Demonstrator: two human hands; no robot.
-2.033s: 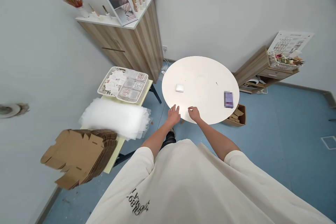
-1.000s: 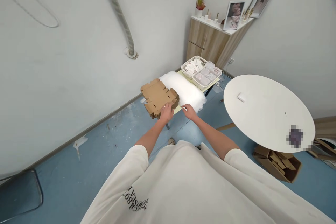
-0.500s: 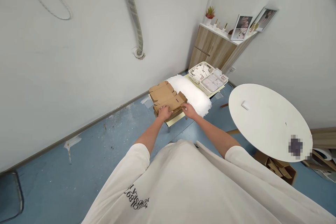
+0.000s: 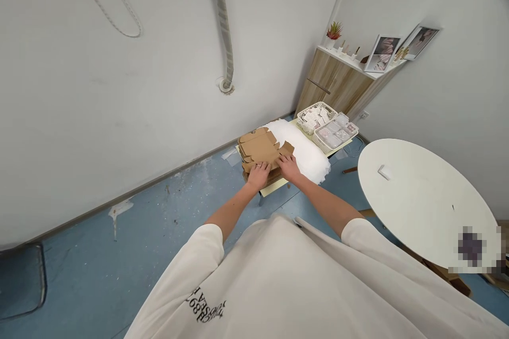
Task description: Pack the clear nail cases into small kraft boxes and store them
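Observation:
A flattened brown cardboard box lies on top of a stack of similar ones on a low pale-yellow table. My left hand grips its near edge, fingertips over the upper face. At the right side, my right hand has its fingers bent over the box beside a raised flap. Both thumbs are hidden from view. Close to my right hand, a pile of white, translucent packing sheets covers the middle of the table.
Behind the sheets stand a white basket of paper slips and a lidded compartment box. A round white table at the right bears a small white item. A wooden cabinet fills the corner; a chair is at lower left.
My view has turned left from the round table to the low table. Both hands have come onto the cardboard stack and taken hold of the top box, whose near part has shifted.

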